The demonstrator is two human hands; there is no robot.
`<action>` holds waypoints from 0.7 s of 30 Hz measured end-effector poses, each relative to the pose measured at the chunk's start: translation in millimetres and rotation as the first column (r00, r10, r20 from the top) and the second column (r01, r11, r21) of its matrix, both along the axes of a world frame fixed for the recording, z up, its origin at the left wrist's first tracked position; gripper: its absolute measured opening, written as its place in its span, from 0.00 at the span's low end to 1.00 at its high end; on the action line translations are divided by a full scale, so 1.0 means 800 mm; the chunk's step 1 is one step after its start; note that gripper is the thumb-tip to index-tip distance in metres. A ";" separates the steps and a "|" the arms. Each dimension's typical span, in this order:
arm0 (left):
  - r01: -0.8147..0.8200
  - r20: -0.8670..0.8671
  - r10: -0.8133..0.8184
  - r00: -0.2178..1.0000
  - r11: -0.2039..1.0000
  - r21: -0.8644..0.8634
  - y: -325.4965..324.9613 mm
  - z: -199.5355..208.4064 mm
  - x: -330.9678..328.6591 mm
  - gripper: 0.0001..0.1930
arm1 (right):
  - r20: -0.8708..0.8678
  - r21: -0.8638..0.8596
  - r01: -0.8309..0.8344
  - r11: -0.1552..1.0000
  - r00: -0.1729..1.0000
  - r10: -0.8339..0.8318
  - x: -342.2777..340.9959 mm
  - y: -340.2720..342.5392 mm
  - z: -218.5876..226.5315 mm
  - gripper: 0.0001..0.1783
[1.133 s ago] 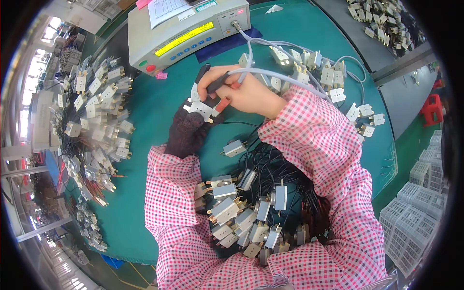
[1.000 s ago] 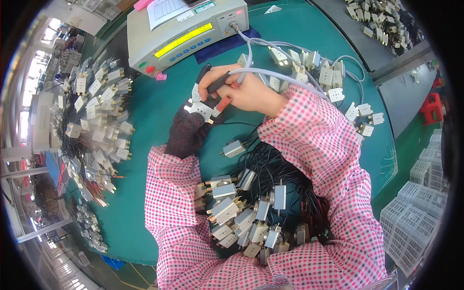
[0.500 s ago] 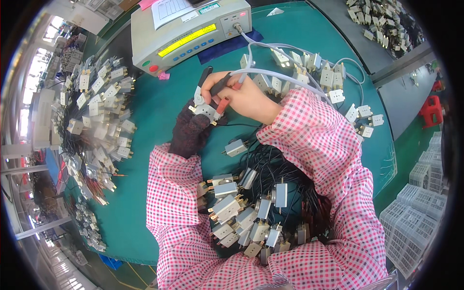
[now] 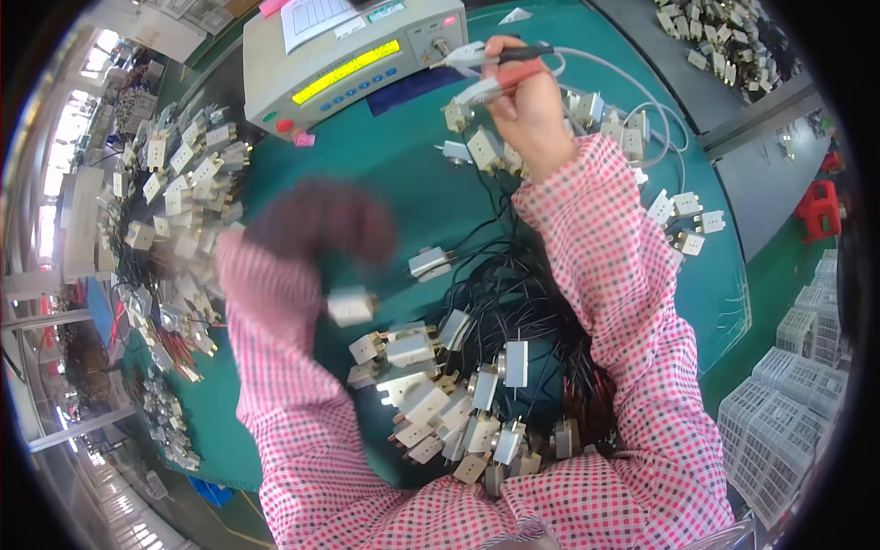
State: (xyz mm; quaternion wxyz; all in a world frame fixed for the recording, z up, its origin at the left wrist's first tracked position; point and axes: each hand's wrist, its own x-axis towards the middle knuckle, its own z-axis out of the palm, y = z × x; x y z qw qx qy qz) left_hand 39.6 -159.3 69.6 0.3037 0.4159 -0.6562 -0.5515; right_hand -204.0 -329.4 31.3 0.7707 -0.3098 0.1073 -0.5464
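Note:
My right hand is bare and raised in front of the tester. Its fingers are closed around two test clips, one with a black handle and one with a red handle, on grey leads. My left hand, in a dark glove, is smeared by motion over the left middle of the table, so its fingers cannot be read. Below it is a blurred small white boxy part; another boxy part with metal tabs lies to its right. Close to my body is a heap of such parts with black wires.
A benchtop tester with a lit yellow display stands at the back. Bundles of similar parts lie at left and behind my right hand. Grey cable loops at the right. White plastic crates and a red stool stand beyond the table.
My right hand has lifted the clips off the boxy part and moved away to the right and back. My left hand has swung left and blurred; a boxy part now shows below it.

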 end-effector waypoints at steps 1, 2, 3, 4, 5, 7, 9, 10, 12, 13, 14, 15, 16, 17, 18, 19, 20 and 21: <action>-0.283 -0.400 0.469 0.787 0.851 0.442 -0.048 -0.025 -0.026 0.20 | -0.002 -0.020 0.012 1.000 1.000 -0.012 -0.002 -0.006 -0.012 0.17; -0.505 -0.282 0.553 0.784 0.832 0.229 -0.090 -0.020 -0.055 0.24 | -0.067 0.032 0.071 0.997 0.995 -0.068 0.005 0.003 -0.007 0.17; -0.519 0.027 0.522 0.852 0.851 -0.080 -0.118 -0.038 -0.053 0.24 | -0.059 0.024 0.067 0.997 0.996 -0.065 0.011 0.005 -0.002 0.17; -0.400 0.329 0.515 0.792 0.844 -0.357 -0.137 -0.064 -0.055 0.23 | -0.042 0.037 0.058 0.998 0.998 -0.056 0.010 0.004 -0.005 0.17; -0.393 0.319 0.504 0.802 0.849 -0.354 -0.145 -0.068 -0.073 0.23 | -0.028 0.053 0.055 0.997 0.998 -0.054 0.003 0.002 -0.010 0.17; -0.291 0.421 0.332 0.844 0.943 -0.160 -0.149 -0.049 -0.109 0.27 | -0.018 0.026 0.052 0.998 0.998 -0.052 -0.007 -0.003 -0.013 0.18; -0.306 0.435 0.330 0.838 0.944 -0.126 -0.133 -0.028 -0.111 0.27 | -0.052 0.065 0.066 0.996 0.997 -0.062 -0.005 0.002 -0.004 0.18; -0.406 0.005 0.407 0.914 0.911 0.076 -0.127 -0.032 -0.097 0.28 | -0.122 0.045 0.069 0.997 0.990 -0.063 -0.002 0.005 0.001 0.14; -0.331 -0.585 0.438 0.682 0.899 0.287 -0.110 -0.046 -0.065 0.30 | -0.185 0.031 0.079 0.996 0.980 -0.072 0.002 0.011 0.010 0.15; -0.334 -0.581 0.442 0.683 0.897 0.289 -0.098 -0.051 -0.053 0.30 | -0.247 0.011 0.086 0.996 0.966 -0.081 0.004 0.013 0.013 0.15; -0.238 -0.649 0.348 0.677 0.938 0.254 -0.084 -0.055 -0.041 0.32 | -0.315 -0.026 0.026 0.999 0.948 -0.033 0.006 0.013 0.011 0.16; -0.136 -0.716 0.245 0.654 0.969 0.207 -0.072 -0.060 -0.040 0.34 | -0.319 -0.027 0.027 0.999 0.947 -0.034 0.007 0.014 0.009 0.16; -0.141 -0.644 0.300 0.704 0.948 0.287 -0.053 -0.050 -0.045 0.37 | -0.384 -0.064 -0.019 0.998 0.923 -0.007 0.011 0.020 0.007 0.15; -0.145 -0.645 0.302 0.702 0.947 0.287 -0.039 -0.056 -0.046 0.37 | -0.448 -0.098 -0.068 0.993 0.894 0.017 0.014 0.026 0.006 0.14; -0.203 -0.648 0.361 0.671 0.929 0.309 -0.022 -0.060 -0.042 0.37 | -0.434 -0.147 -0.159 0.976 0.897 0.080 0.018 0.036 0.013 0.13; -0.251 -0.654 0.417 0.631 0.908 0.336 -0.011 -0.071 -0.041 0.38 | -0.436 -0.149 -0.166 0.975 0.896 0.086 0.021 0.044 0.013 0.13; -0.249 -0.651 0.423 0.630 0.904 0.346 -0.003 -0.082 -0.040 0.33 | -0.460 -0.170 -0.254 0.952 0.875 0.151 0.025 0.051 0.013 0.13; -0.255 -0.655 0.428 0.623 0.902 0.347 0.003 -0.084 -0.044 0.33 | -0.487 -0.185 -0.341 0.921 0.846 0.215 0.029 0.059 0.013 0.13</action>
